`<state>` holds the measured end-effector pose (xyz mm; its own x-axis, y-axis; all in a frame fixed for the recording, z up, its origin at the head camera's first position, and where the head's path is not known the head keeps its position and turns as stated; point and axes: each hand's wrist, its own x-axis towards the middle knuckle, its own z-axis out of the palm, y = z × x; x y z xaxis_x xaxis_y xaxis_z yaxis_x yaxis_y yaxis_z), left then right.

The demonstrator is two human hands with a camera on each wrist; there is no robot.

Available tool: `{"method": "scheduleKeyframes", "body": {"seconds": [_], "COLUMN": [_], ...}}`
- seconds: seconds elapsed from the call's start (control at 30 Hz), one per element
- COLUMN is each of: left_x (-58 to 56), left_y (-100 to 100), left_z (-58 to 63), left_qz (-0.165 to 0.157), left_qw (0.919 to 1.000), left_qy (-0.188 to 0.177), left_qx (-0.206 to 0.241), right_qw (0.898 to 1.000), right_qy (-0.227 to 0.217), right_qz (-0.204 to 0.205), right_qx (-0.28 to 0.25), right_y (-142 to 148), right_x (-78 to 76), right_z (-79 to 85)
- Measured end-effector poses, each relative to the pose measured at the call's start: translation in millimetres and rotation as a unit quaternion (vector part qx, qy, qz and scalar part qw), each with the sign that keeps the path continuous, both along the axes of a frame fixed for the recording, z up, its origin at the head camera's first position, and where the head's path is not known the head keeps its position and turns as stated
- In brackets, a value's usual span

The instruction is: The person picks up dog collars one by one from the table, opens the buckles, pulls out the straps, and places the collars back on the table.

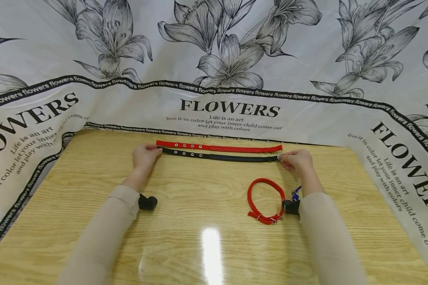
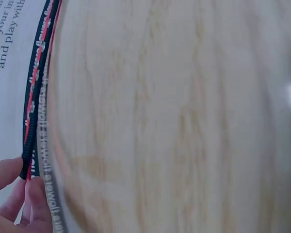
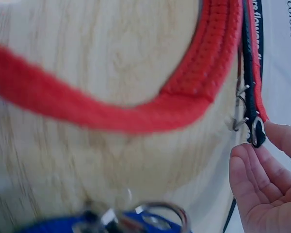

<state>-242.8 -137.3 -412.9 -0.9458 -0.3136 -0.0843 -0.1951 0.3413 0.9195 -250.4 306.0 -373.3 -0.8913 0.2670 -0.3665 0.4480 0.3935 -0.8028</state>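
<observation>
A black collar (image 1: 235, 158) with metal eyelets is stretched out straight near the back of the table. My left hand (image 1: 144, 158) pinches its eyelet end between thumb and fingers. At the other end my right hand (image 1: 299, 162) pinches the collar beside its metal ring, as the right wrist view shows. Just behind and parallel lies a red collar (image 1: 235, 149), also straight, with matching eyelets. Closer to me, a second red collar (image 1: 249, 194) is buckled into a loop. Partly hidden by the right wrist camera is a blue strap (image 3: 155, 222) with metal rings.
The wooden table (image 1: 185, 198) reaches back to a white flower-printed cloth (image 1: 146, 111) that hangs behind and along both sides. Black wrist cameras (image 1: 148, 202) sit under both forearms. A bright light reflection falls on the front of the tabletop.
</observation>
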Motion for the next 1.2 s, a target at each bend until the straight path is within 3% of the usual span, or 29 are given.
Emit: {"method": "scheduleKeyframes", "body": {"seconds": [0.27,0.4,0.6,0.8,0.9,1.07,1.2], "left_x": [3.5,5.7,14.8,32.9,42.5,55.4,68.1], "left_y": [-7,-6,2,19,27,42,55], "left_z": [8.1,15.4,25.5,31.6,31.3,26.3,21.6], "left_qz": [-0.002,-0.02,-0.081,-0.155,-0.183,-0.221,-0.269], "left_qw": [0.9986,0.9972,0.9927,0.9807,0.9748,0.9681,0.9521], "left_qy": [0.027,0.045,0.067,0.101,0.113,0.099,0.116], "left_qx": [-0.045,-0.056,-0.06,-0.064,-0.06,-0.064,-0.086], "right_qw": [0.997,0.993,0.986,0.98,0.977,0.967,0.957], "right_qy": [0.017,0.032,0.057,0.064,0.068,0.09,0.106], "right_qz": [0.06,0.092,0.138,0.176,0.192,0.227,0.257], "right_qx": [0.048,0.066,0.07,0.07,0.069,0.072,0.088], "right_y": [22,33,39,37,35,27,19], "right_x": [13.0,25.1,43.5,65.5,78.1,96.6,108.7], "right_z": [13.6,21.8,32.8,39.4,40.2,38.0,33.5]}}
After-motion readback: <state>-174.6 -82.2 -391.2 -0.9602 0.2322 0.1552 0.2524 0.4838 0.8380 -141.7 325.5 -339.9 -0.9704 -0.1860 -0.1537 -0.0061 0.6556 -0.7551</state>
